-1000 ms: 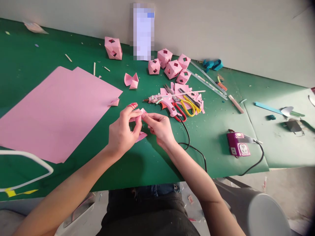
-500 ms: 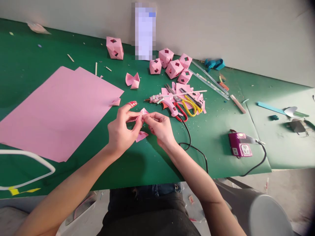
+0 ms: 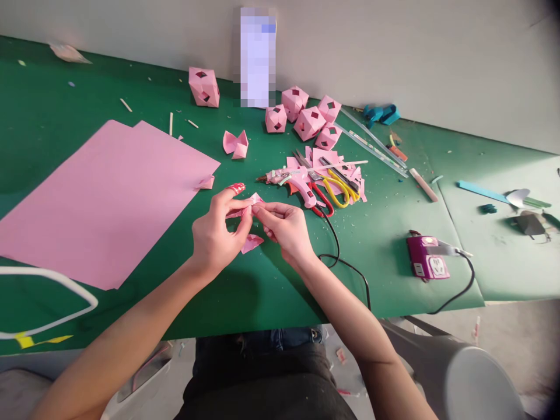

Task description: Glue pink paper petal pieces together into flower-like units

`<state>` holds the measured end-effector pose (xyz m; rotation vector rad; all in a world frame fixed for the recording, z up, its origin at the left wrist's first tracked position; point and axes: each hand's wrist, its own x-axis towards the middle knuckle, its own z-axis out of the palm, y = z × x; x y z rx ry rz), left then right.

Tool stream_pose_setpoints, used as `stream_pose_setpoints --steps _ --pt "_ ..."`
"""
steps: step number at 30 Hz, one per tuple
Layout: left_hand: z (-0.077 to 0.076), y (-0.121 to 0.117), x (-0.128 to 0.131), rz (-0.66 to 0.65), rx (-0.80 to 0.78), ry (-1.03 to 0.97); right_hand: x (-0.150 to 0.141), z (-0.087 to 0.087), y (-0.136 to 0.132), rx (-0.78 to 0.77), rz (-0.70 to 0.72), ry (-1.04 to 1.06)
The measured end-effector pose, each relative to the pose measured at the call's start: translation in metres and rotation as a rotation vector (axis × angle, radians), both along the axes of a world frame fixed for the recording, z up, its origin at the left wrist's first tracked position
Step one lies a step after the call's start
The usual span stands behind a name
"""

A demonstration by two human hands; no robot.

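Note:
Between both hands is a small folded pink paper piece (image 3: 256,199), its lower part hidden by the fingers. My left hand (image 3: 221,227) pinches it between thumb and fingers, and a red-and-white wrap covers one fingertip. From the other side, my right hand (image 3: 284,226) grips the same piece with thumb and forefinger. Just below the fingers lies another folded pink paper piece (image 3: 252,243) on the green table. A small folded pink piece (image 3: 205,182) rests at the edge of the large pink sheets (image 3: 100,204). Farther back sits an open, part-formed pink paper shape (image 3: 236,144).
A pink glue gun (image 3: 300,181) lies with yellow-handled scissors (image 3: 343,192) on paper scraps. Several pink paper polyhedra (image 3: 309,123) stand behind it. A purple power socket (image 3: 426,257) is at the right, a white tube frame (image 3: 65,282) at the left. A blurred upright panel (image 3: 256,58) leans on the wall.
Both hands keep pinching the pink paper piece in nearly the same place, with only slight finger movement. The whole view has shifted a little; the things on the table stay put.

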<state>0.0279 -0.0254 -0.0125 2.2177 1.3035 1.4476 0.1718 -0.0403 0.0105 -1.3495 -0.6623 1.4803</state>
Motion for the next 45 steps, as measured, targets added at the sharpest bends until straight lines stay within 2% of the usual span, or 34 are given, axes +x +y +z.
stream_pose_setpoints --steps 5,14,26,34,45 --pt "-0.001 0.0 -0.001 0.032 -0.008 0.056 0.002 -0.001 0.001 -0.014 0.001 -0.002" --pt "0.0 -0.001 0.001 0.038 -0.02 0.061 0.001 -0.006 0.001 0.057 -0.011 -0.053" --pt "0.0 -0.002 0.002 0.01 -0.105 -0.037 -0.003 -0.003 0.0 0.088 -0.03 -0.092" --pt "-0.001 0.0 0.002 -0.026 -0.043 -0.107 -0.003 -0.004 -0.002 0.092 -0.036 -0.089" --pt "0.003 0.002 -0.002 -0.029 -0.147 -0.195 0.007 -0.003 -0.001 0.098 -0.082 -0.106"
